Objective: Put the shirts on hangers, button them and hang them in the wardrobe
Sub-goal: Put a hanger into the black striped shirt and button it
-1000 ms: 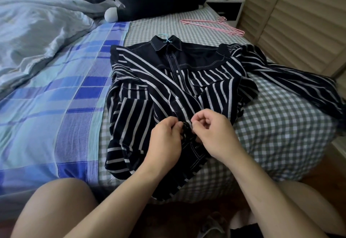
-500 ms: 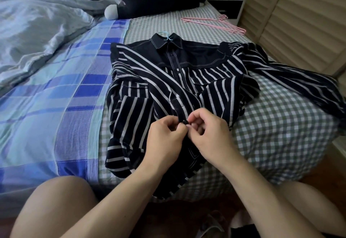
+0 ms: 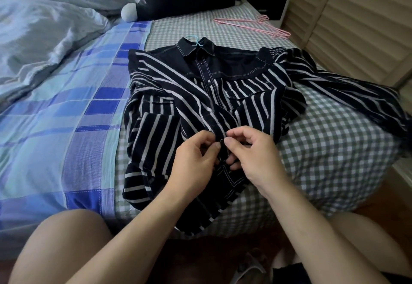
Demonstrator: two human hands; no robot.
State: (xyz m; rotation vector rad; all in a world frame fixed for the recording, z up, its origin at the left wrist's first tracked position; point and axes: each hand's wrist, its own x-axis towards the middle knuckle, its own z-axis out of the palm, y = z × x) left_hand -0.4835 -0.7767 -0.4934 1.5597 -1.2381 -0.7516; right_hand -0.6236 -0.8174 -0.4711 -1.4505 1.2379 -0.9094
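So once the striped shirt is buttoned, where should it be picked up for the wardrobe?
By the blue hanger hook poking out past the collar, coming from the far, pillow side. The shirt lies flat on the bed already on the hanger, so lifting the hook should carry it without creasing.

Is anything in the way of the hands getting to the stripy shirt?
No. The left hand and right hand already pinch the striped shirt at its front strip, with nothing visible between them and the cloth.
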